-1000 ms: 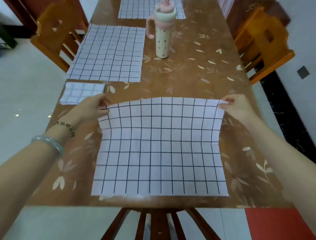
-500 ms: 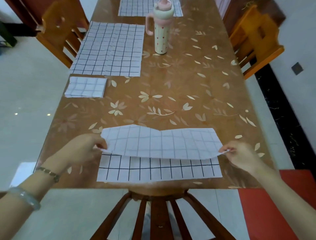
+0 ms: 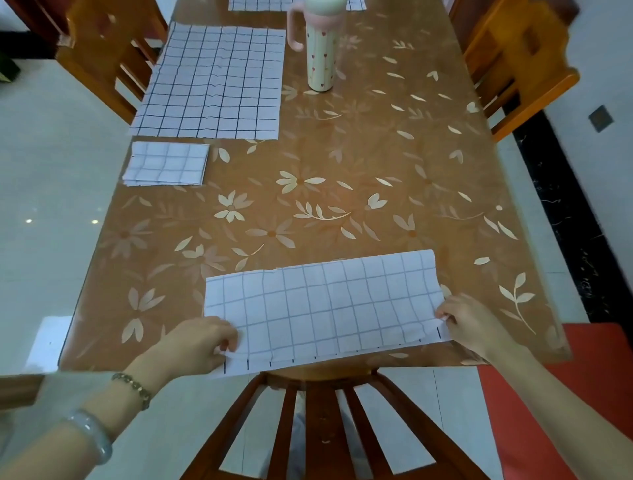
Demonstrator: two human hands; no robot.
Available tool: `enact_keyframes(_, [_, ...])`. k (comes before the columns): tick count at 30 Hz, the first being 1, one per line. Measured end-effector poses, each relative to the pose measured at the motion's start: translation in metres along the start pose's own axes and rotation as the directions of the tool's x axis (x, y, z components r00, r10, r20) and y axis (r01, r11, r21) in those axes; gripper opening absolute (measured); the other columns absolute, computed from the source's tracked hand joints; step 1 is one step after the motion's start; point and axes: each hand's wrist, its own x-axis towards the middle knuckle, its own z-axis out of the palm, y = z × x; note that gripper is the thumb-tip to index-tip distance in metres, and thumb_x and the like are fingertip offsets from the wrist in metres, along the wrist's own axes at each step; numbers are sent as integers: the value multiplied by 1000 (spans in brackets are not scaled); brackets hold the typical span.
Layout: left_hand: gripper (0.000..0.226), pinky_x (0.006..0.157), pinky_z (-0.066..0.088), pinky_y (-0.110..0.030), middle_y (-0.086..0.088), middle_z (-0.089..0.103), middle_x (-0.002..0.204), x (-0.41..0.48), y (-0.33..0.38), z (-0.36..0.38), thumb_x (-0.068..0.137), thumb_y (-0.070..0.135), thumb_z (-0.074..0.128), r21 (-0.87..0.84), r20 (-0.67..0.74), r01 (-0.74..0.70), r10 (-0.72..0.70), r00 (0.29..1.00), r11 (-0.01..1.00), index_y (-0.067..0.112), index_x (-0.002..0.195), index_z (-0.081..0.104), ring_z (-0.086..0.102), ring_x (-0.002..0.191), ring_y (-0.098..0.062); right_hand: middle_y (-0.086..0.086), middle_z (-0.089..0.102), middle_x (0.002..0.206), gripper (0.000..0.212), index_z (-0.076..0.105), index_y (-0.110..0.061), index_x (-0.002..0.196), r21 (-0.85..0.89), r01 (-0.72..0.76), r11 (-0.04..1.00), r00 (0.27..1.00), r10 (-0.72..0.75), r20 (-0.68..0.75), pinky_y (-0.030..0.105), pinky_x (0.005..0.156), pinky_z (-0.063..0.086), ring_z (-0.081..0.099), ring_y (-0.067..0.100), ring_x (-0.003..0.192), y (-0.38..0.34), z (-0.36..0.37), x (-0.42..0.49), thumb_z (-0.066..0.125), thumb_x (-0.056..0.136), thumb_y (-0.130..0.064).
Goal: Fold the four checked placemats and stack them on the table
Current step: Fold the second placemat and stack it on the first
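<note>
The worktop (image 3: pixel 342 154), brown with a pale flower pattern, fills most of the view. A dark wooden chair (image 3: pixel 322 421) stands at its near edge, and lighter wooden chairs stand at the left (image 3: pixel 102 58) and right (image 3: pixel 520 65) sides.

An open placemat (image 3: pixel 212 82) lies flat along the left edge towards the far end. A far placemat (image 3: pixel 260 4) shows only as a strip at the far edge.

The half-folded placemat (image 3: pixel 322 308) lies along the near edge, doubled over on itself. Its pale-lined underside faces up, and a thin strip of the lower layer shows beneath it at the near side.

A folded placemat (image 3: pixel 166 163), a small square, sits by the left edge just near of the open one. A cream bottle (image 3: pixel 320 58) with a pink handle stands upright beside the open placemat.

The left hand (image 3: pixel 202 342) pinches the upper layer at its near left corner. The right hand (image 3: pixel 472 320) pinches the near right corner. Two bracelets (image 3: pixel 133 389) circle the left wrist.
</note>
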Motion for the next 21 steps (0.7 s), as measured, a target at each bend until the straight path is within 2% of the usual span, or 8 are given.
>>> enact_keyframes(3, [30, 71, 48, -20, 18, 57, 89, 1, -2, 5, 79, 60, 61, -16, 31, -1, 2, 1000, 1000, 33, 92, 57, 51, 84, -2, 6, 67, 90, 18, 70, -6, 80, -18, -2, 1000, 998, 3, 63, 39, 70, 50, 56, 26, 91, -2, -4, 2, 58, 76, 6])
enact_keyframes(5, [49, 69, 47, -22, 17, 57, 86, 2, -3, 5, 78, 79, 43, -94, 0, 6, -6, 1000, 996, 34, 88, 58, 51, 82, 0, 5, 63, 98, 24, 71, -6, 86, -6, -4, 1000, 1000, 4, 8, 39, 71, 50, 54, 29, 96, -3, -8, 2, 68, 69, 9])
enact_keyframes(7, [56, 72, 46, -24, 18, 56, 87, 6, -1, 4, 88, 75, 26, -149, -219, -49, 15, 976, 988, 32, 89, 62, 49, 83, 0, 12, 62, 104, 40, 71, -6, 95, -9, -10, 1000, 986, 8, -164, 41, 72, 51, 55, 33, 97, -11, -13, 3, 65, 64, 19])
enact_keyframes(9, [52, 83, 43, -24, 10, 61, 100, 20, 6, 6, 98, 56, 27, -108, -481, -120, 54, 875, 987, 23, 102, 66, 52, 94, -5, 17, 61, 110, 44, 70, -4, 103, 21, 0, 1000, 933, 8, -359, 43, 79, 52, 56, 36, 101, -39, -14, 9, 64, 65, 20])
enact_keyframes(11, [51, 100, 35, -28, -2, 60, 124, 42, 20, 9, 99, 46, 30, -66, -575, -94, 39, 817, 993, 13, 123, 60, 53, 116, -19, 18, 59, 121, 42, 66, -4, 113, 153, 44, 987, 900, 28, -436, 42, 96, 44, 53, 36, 114, -88, -6, 18, 63, 74, 13])
enact_keyframes(13, [58, 114, 22, -35, -8, 45, 146, 66, 38, 14, 99, 44, 30, -49, -561, -25, -6, 828, 998, 7, 141, 45, 39, 136, -25, 16, 54, 133, 41, 58, -5, 125, 234, 158, 959, 902, -44, -429, 41, 107, 33, 45, 33, 128, -140, 13, 28, 55, 85, 3])
enact_keyframes(16, [64, 119, 11, -42, -11, 24, 156, 90, 54, 25, 101, 47, 22, -16, -469, 64, -64, 881, 998, 6, 149, 29, 19, 146, -24, 13, 45, 144, 47, 46, -7, 137, 91, 306, 948, 913, -266, -308, 46, 112, 30, 38, 28, 137, -194, 50, 44, 34, 95, -22])
enact_keyframes(21, [72, 118, 10, -46, -9, 19, 159, 104, 60, 45, 99, 57, 13, -68, -394, 200, -211, 895, 977, 8, 152, 21, 15, 148, -24, 11, 37, 150, 66, 34, -7, 144, -98, 274, 957, 956, -282, -80, 49, 113, 22, 30, 26, 141, -190, 76, 67, 1, 100, -45])
